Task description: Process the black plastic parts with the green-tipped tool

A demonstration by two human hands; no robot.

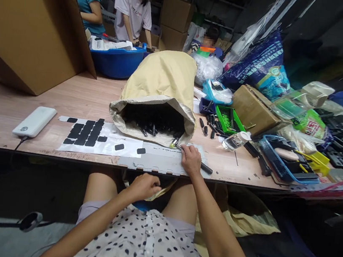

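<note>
My right hand [191,160] rests at the table's front edge, its fingers closed round a black-handled tool [206,168]. The tool's metal shaft points left toward the bag mouth and ends in a shiny, yellowish tip. Lower down, my left hand [144,187] hovers over my lap just below the table edge. Its fingers are curled in, and whatever they may hold is hidden. A large pale-yellow sack [162,76] lies on the table, its mouth facing me, with many black parts [155,122] inside. Under the right hand lies a grey sheet [160,161].
Left of the sack are rows of black rounded pieces [86,131] on white paper and a white power bank [34,121]. To the right stand a green tray [230,120], a small clear bottle [236,141] and a blue basket [284,161]. A cardboard box [24,18] blocks the left.
</note>
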